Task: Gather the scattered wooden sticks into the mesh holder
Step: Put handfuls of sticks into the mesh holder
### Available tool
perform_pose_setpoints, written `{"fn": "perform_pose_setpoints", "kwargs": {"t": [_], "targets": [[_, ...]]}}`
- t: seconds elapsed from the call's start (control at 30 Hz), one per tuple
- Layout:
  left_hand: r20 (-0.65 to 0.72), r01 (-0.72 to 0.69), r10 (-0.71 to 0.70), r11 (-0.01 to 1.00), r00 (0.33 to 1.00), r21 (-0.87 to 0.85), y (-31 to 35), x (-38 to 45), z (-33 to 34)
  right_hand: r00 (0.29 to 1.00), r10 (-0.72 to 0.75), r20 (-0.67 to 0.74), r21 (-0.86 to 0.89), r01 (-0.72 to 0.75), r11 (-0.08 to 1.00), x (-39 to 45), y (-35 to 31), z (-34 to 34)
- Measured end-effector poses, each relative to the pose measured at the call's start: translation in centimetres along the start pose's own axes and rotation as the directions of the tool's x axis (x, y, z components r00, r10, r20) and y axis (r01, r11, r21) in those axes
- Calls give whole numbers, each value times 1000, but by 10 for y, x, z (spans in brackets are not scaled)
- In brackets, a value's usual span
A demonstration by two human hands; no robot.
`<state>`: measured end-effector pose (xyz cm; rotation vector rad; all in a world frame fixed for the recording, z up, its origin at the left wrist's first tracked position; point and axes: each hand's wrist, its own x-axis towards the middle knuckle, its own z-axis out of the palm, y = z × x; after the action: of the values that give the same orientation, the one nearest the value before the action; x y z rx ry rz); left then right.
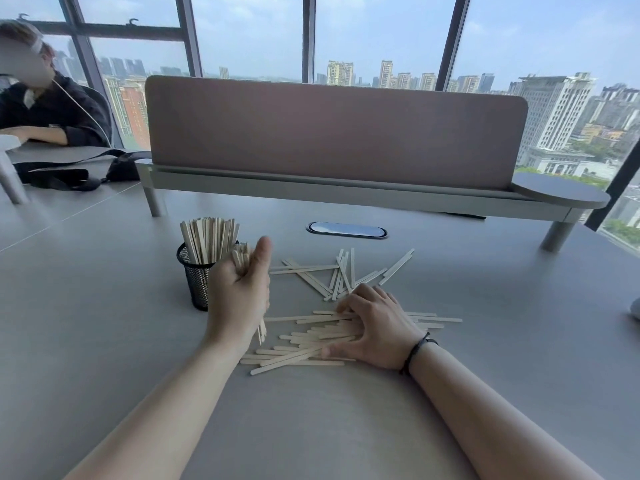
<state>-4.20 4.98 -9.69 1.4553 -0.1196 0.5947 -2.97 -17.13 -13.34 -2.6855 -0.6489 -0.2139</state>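
Head view, single entry. Worktop [104, 341]: grey, carrying all task items toward its middle, ahead of the person. Mesh holder [194, 277]: black, upright, left of the middle, already packed with a standing sheaf of wooden sticks [209, 239] that rise well above its rim. Left hand [239, 296]: raised just beside the holder on its right, clenched around a small bundle of sticks [242, 259], thumb up; the bundle's upper ends show at the fist's top near the holder rim, its lower ends poke out below the wrist. Right hand [374, 327]: palm down, fingers spread and slightly curled, resting on the near pile of loose sticks [311, 344]; whether any stick is actually pinched cannot be told. Far scatter of sticks [341, 271]: crossed loosely beyond the right hand, toward the worktop's back edge, untouched. Step in hand, by judgement: delivering the left bundle into the holder while the right rakes the near pile together. To do it well: square the bundle's ends, bring it upright over a gap among the standing sticks, lower rather than drop, since the holder looks crowded and a skewed stick could jam or tip out. Raking the near pile parallel first should make the next grab cleaner. Roughly half the sticks appear gathered.
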Motion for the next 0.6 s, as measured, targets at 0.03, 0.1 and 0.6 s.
{"fn": "perform_pose_setpoints", "kwargs": {"t": [0.03, 0.1, 0.6], "targets": [[-20, 13, -14, 1000, 1000, -8, -1, 2, -1, 1000, 3, 1, -19, -3, 1000, -1, -2, -1], [-41, 21, -22, 1000, 999, -14, -2, 5, -2, 1000, 13, -22, -63, -14, 998, -5, -6, -1], [-16, 19, -19, 1000, 1000, 25, -11, 7, -4, 999, 20, 40, -79, -17, 997, -5, -47, 19]]}}
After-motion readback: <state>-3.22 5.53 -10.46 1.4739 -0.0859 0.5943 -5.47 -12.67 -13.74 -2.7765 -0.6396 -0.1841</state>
